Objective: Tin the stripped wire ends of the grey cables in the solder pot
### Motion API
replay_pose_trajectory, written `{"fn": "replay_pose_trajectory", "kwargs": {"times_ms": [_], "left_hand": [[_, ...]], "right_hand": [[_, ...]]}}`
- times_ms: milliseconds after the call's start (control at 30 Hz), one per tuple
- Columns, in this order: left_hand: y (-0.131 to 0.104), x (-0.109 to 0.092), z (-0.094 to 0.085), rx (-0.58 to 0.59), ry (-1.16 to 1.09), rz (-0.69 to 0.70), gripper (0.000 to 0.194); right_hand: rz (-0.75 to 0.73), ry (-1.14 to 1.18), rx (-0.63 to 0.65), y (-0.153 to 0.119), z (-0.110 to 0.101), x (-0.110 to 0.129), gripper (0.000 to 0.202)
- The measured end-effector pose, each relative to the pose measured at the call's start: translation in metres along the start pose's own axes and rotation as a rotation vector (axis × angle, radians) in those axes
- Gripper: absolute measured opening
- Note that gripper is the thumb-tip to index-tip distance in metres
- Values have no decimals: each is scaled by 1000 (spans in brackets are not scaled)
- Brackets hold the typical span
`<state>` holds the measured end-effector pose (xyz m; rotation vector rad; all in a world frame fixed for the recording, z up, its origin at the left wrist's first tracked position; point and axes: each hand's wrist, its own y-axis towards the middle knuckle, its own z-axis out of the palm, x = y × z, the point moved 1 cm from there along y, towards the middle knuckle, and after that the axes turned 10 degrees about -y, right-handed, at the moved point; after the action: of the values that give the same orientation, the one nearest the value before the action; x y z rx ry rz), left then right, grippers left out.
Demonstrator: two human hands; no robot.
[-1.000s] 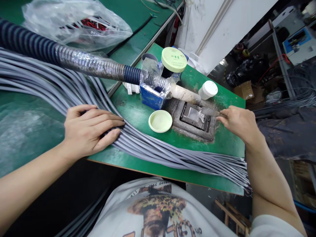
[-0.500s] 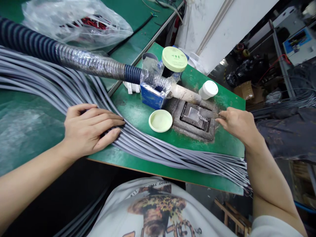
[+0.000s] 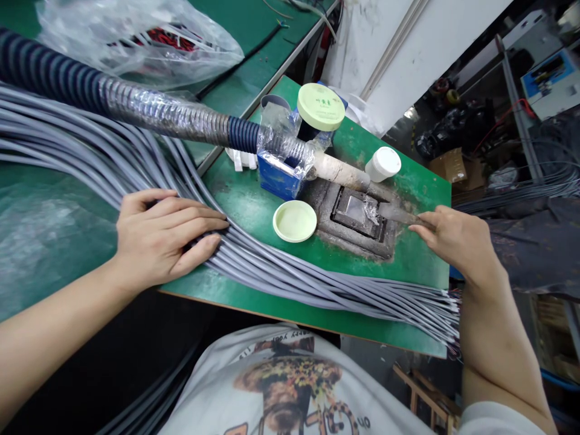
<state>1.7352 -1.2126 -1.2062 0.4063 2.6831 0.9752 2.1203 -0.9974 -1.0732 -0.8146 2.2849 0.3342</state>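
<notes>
My left hand (image 3: 167,238) lies with fingers stretched out across a thick bundle of grey cables (image 3: 272,260), palm down. In my right hand (image 3: 457,241), a flat, dull metal scraper (image 3: 399,214) is pinched near its end, pointing left. Its tip is at the right side of a small solder pot (image 3: 338,232), next to a crumpled patch of dross (image 3: 371,211) on the shiny silver surface (image 3: 356,208). The cable ends (image 3: 446,314) reach the right edge of the table, below my right hand.
A ribbed hose (image 3: 167,115) with a taped nozzle (image 3: 339,171) passes over the pot's far side, resting on a blue box (image 3: 281,178). Around it stand a pale green dish (image 3: 294,222), a white tub (image 3: 383,164) and a green-lidded jar (image 3: 321,107). A plastic bag (image 3: 136,42) lies behind.
My right hand has moved right, drawing the scraper back toward the pot's right edge. The crumpled dross shows more fully now. My left hand stays on the cables.
</notes>
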Motion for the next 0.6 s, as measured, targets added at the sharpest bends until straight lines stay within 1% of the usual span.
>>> {"fn": "replay_pose_trajectory", "kwargs": {"times_ms": [100, 233, 600], "left_hand": [[-1, 1, 0, 1, -5, -7, 17], [-2, 1, 0, 4, -9, -7, 18], [-2, 1, 1, 5, 2, -14, 18]], "right_hand": [[6, 5, 13, -5, 6, -2, 30], [-1, 16, 25, -6, 12, -1, 29], [-29, 57, 23, -5, 8, 5, 33]]}}
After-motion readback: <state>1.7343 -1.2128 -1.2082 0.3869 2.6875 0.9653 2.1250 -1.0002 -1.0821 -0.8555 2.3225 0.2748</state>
